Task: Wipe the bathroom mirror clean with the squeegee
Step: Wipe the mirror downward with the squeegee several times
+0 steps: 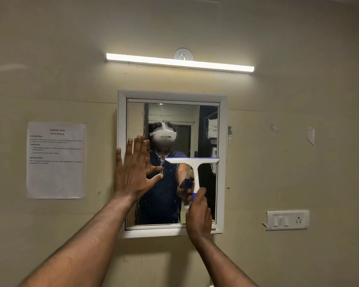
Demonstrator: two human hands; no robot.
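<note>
A white-framed bathroom mirror (222,162) hangs on the wall, its glass streaked with water drops down the middle. My right hand (198,216) grips the lower handle of a white and blue squeegee (193,162), whose blade lies flat across the right half of the glass at mid height. My left hand (133,172) is spread open, palm pressed against the mirror's left edge and frame. The glass reflects a person wearing a headset.
A lit tube light (179,62) runs above the mirror. A printed task sheet (56,160) is taped to the wall on the left. A switch and socket plate (287,220) sits at the lower right. Small paper scraps (310,136) cling to the right wall.
</note>
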